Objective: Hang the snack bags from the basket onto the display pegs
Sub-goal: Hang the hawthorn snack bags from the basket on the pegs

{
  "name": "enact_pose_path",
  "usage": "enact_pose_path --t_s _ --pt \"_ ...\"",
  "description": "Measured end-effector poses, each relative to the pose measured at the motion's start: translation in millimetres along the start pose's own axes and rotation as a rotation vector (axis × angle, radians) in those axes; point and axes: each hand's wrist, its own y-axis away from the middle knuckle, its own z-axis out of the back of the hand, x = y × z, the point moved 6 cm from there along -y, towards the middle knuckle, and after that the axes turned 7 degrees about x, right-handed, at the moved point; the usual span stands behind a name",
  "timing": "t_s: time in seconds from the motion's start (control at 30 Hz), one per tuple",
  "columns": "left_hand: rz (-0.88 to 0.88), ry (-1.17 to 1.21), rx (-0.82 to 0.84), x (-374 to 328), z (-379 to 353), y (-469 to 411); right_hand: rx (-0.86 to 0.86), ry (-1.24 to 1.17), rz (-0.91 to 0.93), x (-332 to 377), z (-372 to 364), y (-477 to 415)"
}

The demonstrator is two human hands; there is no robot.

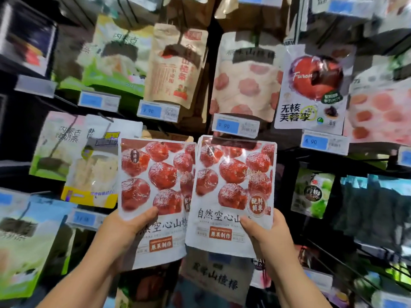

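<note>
I hold up two white snack bags printed with red hawthorn balls in front of a peg display. My left hand (124, 230) grips the left bag (153, 192) at its lower left, thumb on its front. My right hand (270, 233) grips the right bag (233, 187) at its lower right corner, thumb on its front. The right bag overlaps the left bag's right edge. The right bag's top edge sits just under a blue price tag (235, 126) at the end of a peg. The basket is out of view.
Other snack bags hang on pegs all around: a brown hawthorn-strip bag (178, 63), a white bag with pink discs (244, 78), a plum bag (313, 85). Bare black pegs (347, 263) jut out at lower right. More price tags line the rows.
</note>
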Motion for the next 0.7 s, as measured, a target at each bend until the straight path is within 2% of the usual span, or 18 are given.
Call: enact_pose_path --t_s 0.7 --pt "0.015 -0.040 -0.068 -26.1 34.6 5.6 -0.015 0.034 0.064 3.6 -27.7 -23.0"
